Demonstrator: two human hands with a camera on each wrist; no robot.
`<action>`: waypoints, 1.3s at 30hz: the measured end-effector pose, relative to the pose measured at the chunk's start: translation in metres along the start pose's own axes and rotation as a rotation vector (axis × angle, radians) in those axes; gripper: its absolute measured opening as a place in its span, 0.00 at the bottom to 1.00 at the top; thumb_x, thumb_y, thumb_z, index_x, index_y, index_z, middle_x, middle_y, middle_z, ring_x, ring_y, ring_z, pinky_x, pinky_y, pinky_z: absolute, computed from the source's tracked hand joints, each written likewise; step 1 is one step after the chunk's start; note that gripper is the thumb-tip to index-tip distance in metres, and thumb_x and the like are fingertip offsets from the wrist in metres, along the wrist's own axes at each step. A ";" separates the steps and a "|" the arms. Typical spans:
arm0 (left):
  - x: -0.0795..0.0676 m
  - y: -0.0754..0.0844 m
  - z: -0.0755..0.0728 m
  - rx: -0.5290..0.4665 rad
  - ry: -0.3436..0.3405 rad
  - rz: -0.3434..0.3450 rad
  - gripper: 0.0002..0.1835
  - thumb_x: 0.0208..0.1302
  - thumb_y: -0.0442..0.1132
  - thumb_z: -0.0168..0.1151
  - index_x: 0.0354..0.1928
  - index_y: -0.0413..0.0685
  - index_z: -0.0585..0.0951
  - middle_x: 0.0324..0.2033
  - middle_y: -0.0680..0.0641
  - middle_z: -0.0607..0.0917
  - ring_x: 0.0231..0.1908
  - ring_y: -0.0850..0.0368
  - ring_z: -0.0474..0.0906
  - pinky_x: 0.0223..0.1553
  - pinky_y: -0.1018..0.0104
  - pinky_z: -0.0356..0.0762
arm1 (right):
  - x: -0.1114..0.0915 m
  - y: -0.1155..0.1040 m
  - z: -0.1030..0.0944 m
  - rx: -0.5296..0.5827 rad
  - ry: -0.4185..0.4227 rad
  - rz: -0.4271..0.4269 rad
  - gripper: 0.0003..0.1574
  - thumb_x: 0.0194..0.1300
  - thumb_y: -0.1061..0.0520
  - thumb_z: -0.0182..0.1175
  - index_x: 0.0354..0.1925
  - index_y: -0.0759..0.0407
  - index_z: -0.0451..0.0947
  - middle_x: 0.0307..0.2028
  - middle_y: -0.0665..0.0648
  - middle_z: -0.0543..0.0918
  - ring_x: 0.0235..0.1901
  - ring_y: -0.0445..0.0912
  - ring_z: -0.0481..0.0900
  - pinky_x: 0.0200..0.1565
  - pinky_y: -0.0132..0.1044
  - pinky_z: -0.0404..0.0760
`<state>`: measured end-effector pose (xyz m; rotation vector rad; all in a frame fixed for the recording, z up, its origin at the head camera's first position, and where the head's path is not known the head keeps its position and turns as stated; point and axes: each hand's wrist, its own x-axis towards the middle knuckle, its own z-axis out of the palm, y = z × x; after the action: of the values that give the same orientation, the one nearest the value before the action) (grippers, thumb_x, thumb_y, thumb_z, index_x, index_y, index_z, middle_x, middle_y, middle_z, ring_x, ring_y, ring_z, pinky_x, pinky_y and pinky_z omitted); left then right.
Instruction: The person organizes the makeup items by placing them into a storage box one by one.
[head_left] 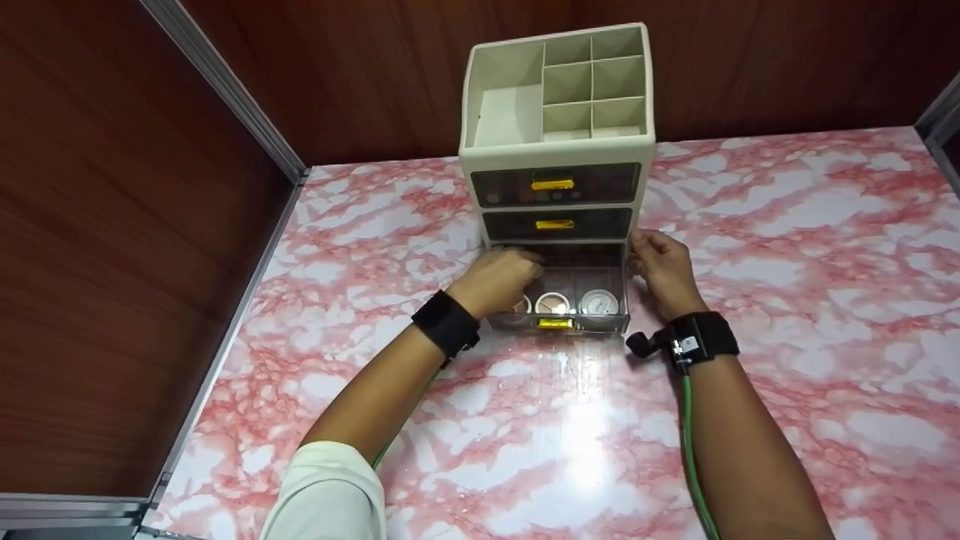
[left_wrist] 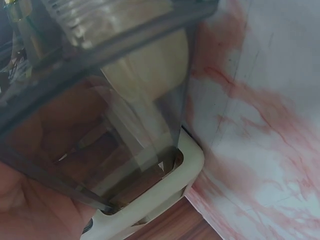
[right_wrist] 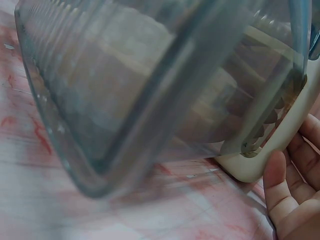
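Note:
A cream desktop drawer organizer (head_left: 556, 147) stands against the back wall, its clear bottom drawer (head_left: 592, 324) pulled out. Inside lie round cases, among them a brown-toned one (head_left: 553, 304) and a whitish one (head_left: 599, 303). My left hand (head_left: 495, 279) reaches over the drawer's left side, fingers inside it. Through the clear wall (left_wrist: 150, 120) in the left wrist view the fingers show dimly; whether they hold anything is hidden. My right hand (head_left: 664, 270) grips the organizer's lower right edge, thumb (right_wrist: 275, 172) at the cream front frame (right_wrist: 250, 170) and fingers along the side.
Two upper drawers with yellow handles, the top one (head_left: 555, 185) and the middle one (head_left: 556, 225), are closed. Open compartments (head_left: 592, 82) form the organizer's top. The table (head_left: 360, 300) has a red-and-white marbled surface. Brown panels (head_left: 360, 75) border the back and left.

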<state>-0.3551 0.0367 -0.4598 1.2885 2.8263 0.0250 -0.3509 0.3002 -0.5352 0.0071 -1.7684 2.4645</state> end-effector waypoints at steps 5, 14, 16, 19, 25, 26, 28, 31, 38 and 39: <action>-0.003 -0.002 0.001 -0.012 0.029 0.003 0.09 0.50 0.26 0.66 0.31 0.48 0.85 0.44 0.51 0.84 0.39 0.51 0.81 0.35 0.57 0.76 | -0.001 0.000 0.001 0.012 -0.003 0.003 0.15 0.69 0.54 0.60 0.42 0.66 0.83 0.30 0.58 0.83 0.25 0.47 0.74 0.30 0.34 0.76; -0.022 -0.007 0.000 -0.160 0.161 0.023 0.12 0.65 0.33 0.59 0.47 0.45 0.85 0.55 0.44 0.81 0.52 0.50 0.79 0.50 0.61 0.77 | -0.004 0.007 0.005 0.012 0.012 -0.011 0.17 0.67 0.51 0.61 0.41 0.66 0.82 0.32 0.58 0.82 0.26 0.45 0.75 0.30 0.32 0.76; -0.030 -0.006 -0.001 -0.195 0.196 0.007 0.13 0.67 0.35 0.59 0.51 0.46 0.84 0.55 0.45 0.81 0.53 0.51 0.78 0.53 0.62 0.75 | -0.004 0.008 0.005 0.025 0.017 -0.011 0.18 0.67 0.51 0.62 0.41 0.66 0.82 0.33 0.59 0.82 0.26 0.46 0.75 0.30 0.32 0.76; -0.045 -0.005 -0.002 -0.248 0.265 -0.015 0.14 0.68 0.37 0.61 0.53 0.45 0.83 0.56 0.45 0.80 0.56 0.52 0.76 0.57 0.63 0.72 | -0.005 0.009 0.004 0.025 0.016 -0.010 0.19 0.67 0.51 0.62 0.41 0.67 0.82 0.32 0.60 0.82 0.26 0.46 0.75 0.30 0.32 0.76; -0.074 -0.007 0.007 -0.333 0.418 -0.089 0.17 0.69 0.39 0.61 0.57 0.43 0.80 0.59 0.42 0.78 0.59 0.51 0.73 0.61 0.63 0.67 | -0.004 0.008 0.001 0.020 0.035 -0.022 0.19 0.66 0.51 0.63 0.40 0.67 0.82 0.28 0.56 0.80 0.24 0.45 0.73 0.28 0.31 0.75; -0.078 -0.007 0.009 -0.352 0.441 -0.113 0.18 0.69 0.40 0.61 0.58 0.42 0.79 0.59 0.43 0.77 0.60 0.52 0.73 0.62 0.64 0.66 | -0.004 0.008 0.000 0.017 0.040 -0.023 0.19 0.66 0.51 0.63 0.40 0.67 0.82 0.28 0.56 0.80 0.24 0.45 0.74 0.28 0.31 0.75; -0.086 -0.008 0.016 -0.405 0.483 -0.153 0.20 0.70 0.42 0.60 0.59 0.42 0.78 0.58 0.44 0.78 0.57 0.52 0.75 0.59 0.64 0.69 | -0.005 0.008 -0.001 0.010 0.052 -0.024 0.18 0.66 0.50 0.63 0.39 0.67 0.82 0.28 0.56 0.81 0.24 0.44 0.74 0.28 0.31 0.75; -0.095 -0.008 0.026 -0.494 0.508 -0.212 0.22 0.70 0.45 0.59 0.61 0.43 0.76 0.55 0.46 0.80 0.51 0.52 0.78 0.52 0.63 0.75 | -0.006 0.007 -0.002 0.015 0.061 -0.015 0.17 0.66 0.51 0.63 0.39 0.67 0.82 0.29 0.56 0.81 0.24 0.44 0.74 0.28 0.31 0.76; -0.108 -0.009 0.035 -0.559 0.428 -0.288 0.28 0.68 0.56 0.59 0.60 0.43 0.76 0.45 0.47 0.85 0.46 0.54 0.80 0.49 0.60 0.76 | -0.008 -0.001 0.004 -0.050 0.087 0.004 0.18 0.67 0.48 0.61 0.38 0.62 0.83 0.30 0.55 0.81 0.25 0.43 0.75 0.27 0.29 0.74; -0.110 -0.009 0.035 -0.552 0.418 -0.295 0.28 0.67 0.58 0.59 0.59 0.44 0.76 0.44 0.48 0.85 0.46 0.55 0.80 0.49 0.59 0.76 | -0.008 -0.002 0.005 -0.047 0.090 0.021 0.19 0.67 0.47 0.61 0.39 0.62 0.83 0.32 0.56 0.82 0.27 0.44 0.76 0.28 0.30 0.75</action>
<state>-0.2890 -0.0522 -0.4923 0.8101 2.9573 1.0913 -0.3426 0.2952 -0.5322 -0.1248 -1.7973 2.3967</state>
